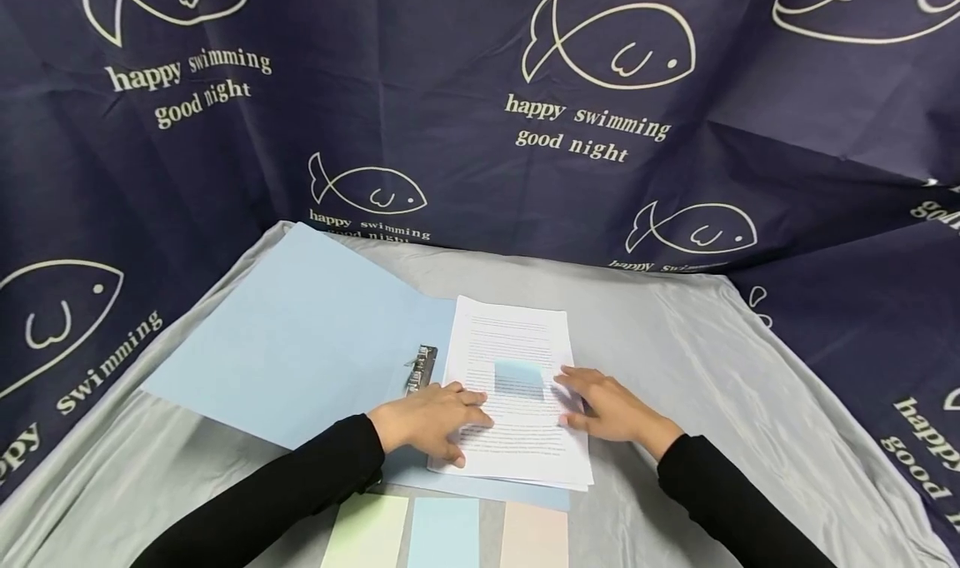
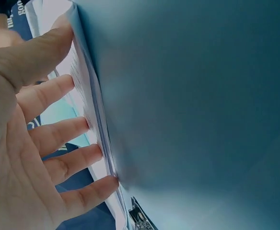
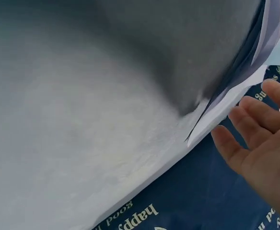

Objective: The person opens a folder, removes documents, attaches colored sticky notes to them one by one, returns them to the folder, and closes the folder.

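A stack of printed white sheets (image 1: pixel 517 451) lies on the right side of an opened light blue folder (image 1: pixel 300 326). On the top sheet is a blue square note (image 1: pixel 519 380). My left hand (image 1: pixel 431 422) rests over the stack's left edge, fingers spread, beside the folder's metal clip (image 1: pixel 422 368). In the left wrist view, the left-hand fingers (image 2: pixel 65 167) are nearly straight along the paper edge. My right hand (image 1: pixel 611 410) is at the stack's right edge, its fingertips over the paper. The right wrist view shows the right-hand fingers (image 3: pixel 260 124) loosely extended, gripping nothing.
Near the front edge lie a pale green sheet (image 1: pixel 367 530), a light blue sheet (image 1: pixel 444 535) and a pale pink sheet (image 1: pixel 534 536), side by side. Grey cloth (image 1: pixel 675 343) covers the table. A dark blue curtain (image 1: pixel 465 77) with fish prints hangs behind and at the sides.
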Demonstrator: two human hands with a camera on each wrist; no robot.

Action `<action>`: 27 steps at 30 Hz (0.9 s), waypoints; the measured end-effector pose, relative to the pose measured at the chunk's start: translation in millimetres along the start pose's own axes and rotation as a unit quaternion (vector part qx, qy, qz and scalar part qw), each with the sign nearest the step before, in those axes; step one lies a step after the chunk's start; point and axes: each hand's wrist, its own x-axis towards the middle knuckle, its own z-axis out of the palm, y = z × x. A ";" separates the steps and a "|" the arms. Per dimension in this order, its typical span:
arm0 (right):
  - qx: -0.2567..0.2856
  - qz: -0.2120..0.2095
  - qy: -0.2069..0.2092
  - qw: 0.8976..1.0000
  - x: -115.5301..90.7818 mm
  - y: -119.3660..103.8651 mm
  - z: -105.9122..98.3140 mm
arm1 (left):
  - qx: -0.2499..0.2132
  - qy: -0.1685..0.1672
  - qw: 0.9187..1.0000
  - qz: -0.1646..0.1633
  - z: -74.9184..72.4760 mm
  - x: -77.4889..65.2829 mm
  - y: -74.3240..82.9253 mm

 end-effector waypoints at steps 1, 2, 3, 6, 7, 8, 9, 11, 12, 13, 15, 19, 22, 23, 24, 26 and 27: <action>-0.001 0.002 -0.011 1.000 -4.4 -0.7 -0.2 | -0.003 0.002 1.000 0.000 0.5 -0.3 0.4; 0.001 0.005 -0.023 1.000 -8.8 -1.6 -0.3 | -0.005 0.003 1.000 -0.001 1.0 -0.8 0.6; 0.001 0.006 -0.035 0.999 -12.6 -2.6 0.1 | -0.005 0.004 1.000 -0.002 1.4 -1.2 0.8; 0.004 0.008 -0.065 0.998 -21.4 -5.8 2.2 | -0.003 0.006 1.000 -0.004 2.2 -2.8 1.6; 0.006 0.011 -0.072 0.997 -23.2 -6.7 3.1 | -0.004 0.006 1.000 -0.006 2.4 -3.3 1.6; 0.008 0.013 -0.078 0.997 -24.5 -7.6 3.9 | -0.006 0.007 1.000 -0.007 2.6 -3.9 1.5; 0.010 0.015 -0.083 0.996 -25.4 -8.3 4.5 | -0.008 0.007 1.000 -0.007 2.5 -4.5 1.5; 0.014 0.018 -0.089 0.996 -26.3 -9.2 5.7 | -0.016 0.009 1.000 -0.009 2.0 -5.8 1.2; 0.016 0.019 -0.092 0.995 -26.4 -9.5 6.2 | -0.019 0.011 1.000 -0.009 1.9 -6.3 0.8; 0.017 0.020 -0.093 0.995 -26.5 -9.7 6.3 | -0.021 0.014 1.000 -0.007 1.6 -6.8 0.3; 0.019 0.020 -0.095 0.995 -26.7 -9.8 6.3 | -0.018 0.028 0.999 -0.001 0.2 -7.8 -0.9; 0.022 0.023 -0.097 0.995 -27.7 -9.2 6.1 | 0.008 0.092 0.996 0.021 -5.6 -9.7 -5.6; 0.025 0.026 -0.097 0.995 -28.3 -8.3 6.7 | 0.039 0.164 0.985 0.027 -13.6 -13.3 -10.7; 0.025 0.027 -0.098 0.995 -28.5 -8.1 6.9 | 0.049 0.190 0.980 0.025 -16.4 -15.0 -13.1; 0.026 0.028 -0.098 0.994 -28.6 -7.8 7.2 | 0.061 0.217 0.974 0.023 -19.0 -16.8 -15.8; 0.026 0.029 -0.097 0.995 -28.8 -7.4 7.6 | 0.077 0.255 0.964 0.004 -24.3 -21.4 -21.4; 0.027 0.029 -0.097 0.995 -28.9 -7.3 7.5 | 0.083 0.270 0.959 -0.010 -26.7 -24.0 -24.2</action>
